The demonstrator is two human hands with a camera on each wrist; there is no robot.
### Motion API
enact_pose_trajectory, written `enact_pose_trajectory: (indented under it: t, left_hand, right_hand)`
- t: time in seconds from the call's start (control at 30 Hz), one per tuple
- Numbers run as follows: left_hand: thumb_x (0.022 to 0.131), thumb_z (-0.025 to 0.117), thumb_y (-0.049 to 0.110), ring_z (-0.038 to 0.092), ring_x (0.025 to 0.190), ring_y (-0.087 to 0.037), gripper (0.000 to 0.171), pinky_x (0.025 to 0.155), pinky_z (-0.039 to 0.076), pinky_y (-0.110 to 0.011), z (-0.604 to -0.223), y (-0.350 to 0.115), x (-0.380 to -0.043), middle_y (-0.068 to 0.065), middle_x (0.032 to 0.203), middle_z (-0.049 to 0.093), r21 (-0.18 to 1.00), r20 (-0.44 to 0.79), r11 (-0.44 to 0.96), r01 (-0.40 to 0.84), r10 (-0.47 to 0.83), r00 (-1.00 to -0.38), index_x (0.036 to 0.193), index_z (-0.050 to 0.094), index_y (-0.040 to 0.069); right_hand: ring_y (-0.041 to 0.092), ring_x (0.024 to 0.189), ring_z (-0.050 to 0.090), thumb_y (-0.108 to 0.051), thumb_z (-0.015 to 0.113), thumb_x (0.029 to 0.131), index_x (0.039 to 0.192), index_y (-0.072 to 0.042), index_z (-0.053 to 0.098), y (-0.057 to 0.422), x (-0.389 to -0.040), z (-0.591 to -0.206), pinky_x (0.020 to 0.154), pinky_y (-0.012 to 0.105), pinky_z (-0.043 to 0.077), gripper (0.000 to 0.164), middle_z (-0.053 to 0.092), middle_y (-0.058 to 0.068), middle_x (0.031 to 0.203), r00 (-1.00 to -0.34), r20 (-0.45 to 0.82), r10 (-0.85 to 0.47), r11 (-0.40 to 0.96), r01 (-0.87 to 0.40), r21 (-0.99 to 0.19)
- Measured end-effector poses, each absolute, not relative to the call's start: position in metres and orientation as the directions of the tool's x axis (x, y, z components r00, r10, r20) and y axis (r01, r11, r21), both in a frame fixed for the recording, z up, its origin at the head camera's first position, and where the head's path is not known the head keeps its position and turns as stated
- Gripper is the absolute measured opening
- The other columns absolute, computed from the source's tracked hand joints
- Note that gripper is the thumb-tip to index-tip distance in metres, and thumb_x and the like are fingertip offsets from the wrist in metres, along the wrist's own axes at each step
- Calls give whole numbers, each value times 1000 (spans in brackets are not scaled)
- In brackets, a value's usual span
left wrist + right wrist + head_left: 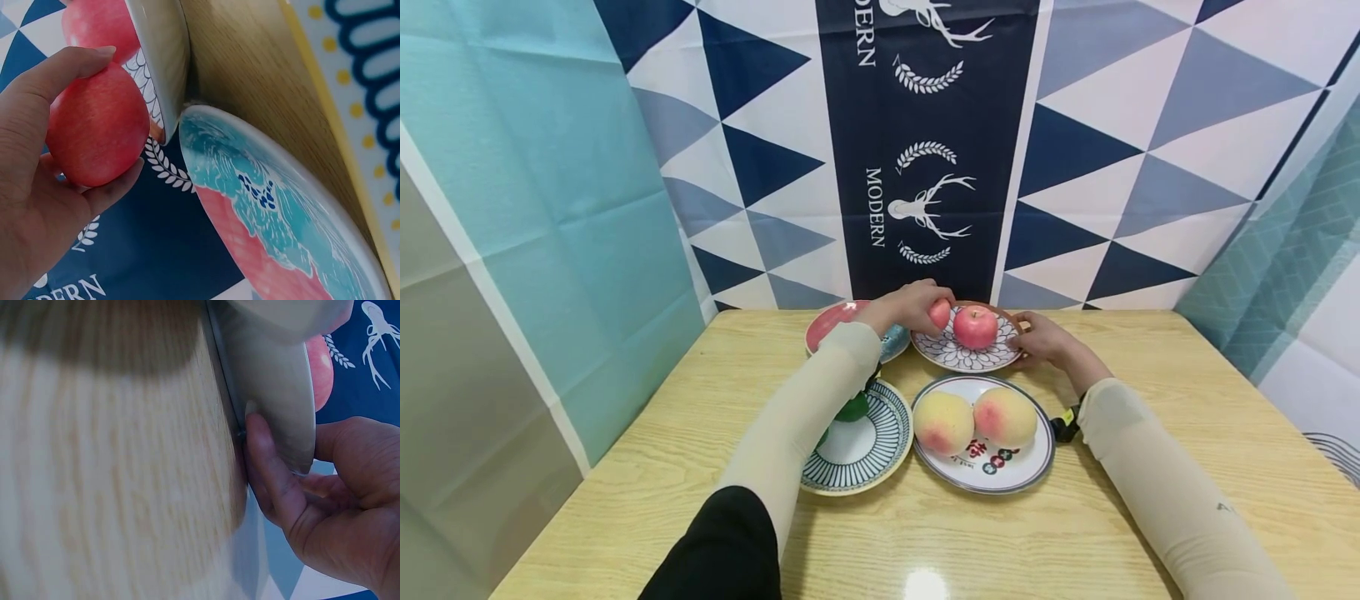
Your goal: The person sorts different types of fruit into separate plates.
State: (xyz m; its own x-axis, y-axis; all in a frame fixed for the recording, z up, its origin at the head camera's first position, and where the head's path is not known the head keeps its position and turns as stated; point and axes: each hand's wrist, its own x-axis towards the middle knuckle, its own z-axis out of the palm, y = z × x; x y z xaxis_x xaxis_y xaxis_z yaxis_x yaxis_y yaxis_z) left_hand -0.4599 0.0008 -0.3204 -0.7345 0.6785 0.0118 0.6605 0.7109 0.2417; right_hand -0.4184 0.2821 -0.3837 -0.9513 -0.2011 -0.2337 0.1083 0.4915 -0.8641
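Note:
My left hand (913, 305) holds a red apple (100, 128) between thumb and fingers, at the left side of a brown-rimmed plate with a petal pattern (962, 360). A second red apple (976, 327) rests on that plate. At the plate's right edge, my right hand (1043, 337) grips the rim; the right wrist view shows fingers (269, 447) against the plate's pale underside (275, 381). Whether the held apple touches the plate cannot be told. Left of it lies a red and teal plate (250, 206), partly hidden by the left forearm.
Two peaches (943, 423) sit on a white plate (992, 479) in front. Beside it stands a blue-striped plate (880, 454) with green items (853, 407), partly covered by the left sleeve. A patterned cloth (925, 125) hangs behind the wooden table (1000, 550).

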Motion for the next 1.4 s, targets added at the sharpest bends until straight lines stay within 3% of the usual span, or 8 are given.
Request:
enact_pose_trajectory:
  t: [0.53,1.03,1.4]
  left_hand:
    - [86,83,30,52,111,-20,50,89,52,-30,-328,11,-458,-3,119,56,213,-3,730,650,666,-746,133,66,25]
    - [87,84,33,51,117,-22,65,99,50,-37,-338,14,-458,-5,128,57,184,-31,751,635,650,-760,147,60,23]
    - [87,84,45,51,130,-24,84,109,45,-36,-342,22,-455,-10,145,58,100,-48,718,689,695,-718,159,49,22]
  right_hand:
    - [22,88,68,0,52,107,161,9,13,281,-420,-386,81,41,64,68,45,33,129,-953,-230,-199,496,104,-862]
    - [24,91,68,0,53,106,161,10,12,280,-419,-384,82,43,64,70,45,35,131,-954,-222,-203,499,95,-862]
    - [30,97,67,2,53,105,161,11,11,281,-420,-386,82,44,64,71,43,37,133,-953,-210,-216,483,83,-872]
